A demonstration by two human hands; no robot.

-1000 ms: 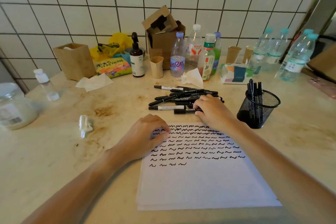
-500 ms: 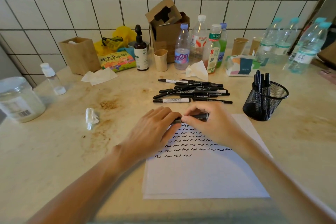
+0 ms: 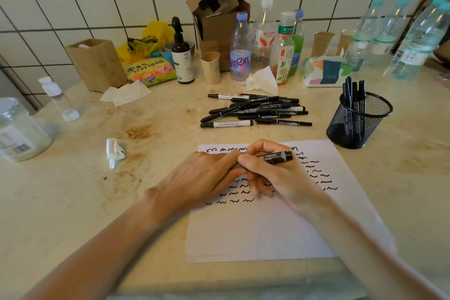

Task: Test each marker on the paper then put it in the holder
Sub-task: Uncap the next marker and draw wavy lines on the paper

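A black permanent marker (image 3: 276,156) lies level above the white paper (image 3: 267,229), gripped by both hands. My right hand (image 3: 275,173) curls round its barrel; my left hand (image 3: 207,175) grips its left end, which the fingers hide. Rows of black squiggles cover the paper's upper part. A pile of several black markers (image 3: 255,111) lies on the table beyond the paper. The black mesh holder (image 3: 358,124) stands at the right with several markers upright in it.
Along the tiled wall stand several bottles (image 3: 241,48), a cardboard box (image 3: 219,17), paper cups (image 3: 321,42), a tissue pack (image 3: 323,72) and a wooden box (image 3: 97,63). A jar (image 3: 19,131) and a crumpled tissue (image 3: 114,151) lie at the left.
My right hand took a marker from the pile and brought it back over the paper. My left hand rose from the paper and closed on the marker's left end.
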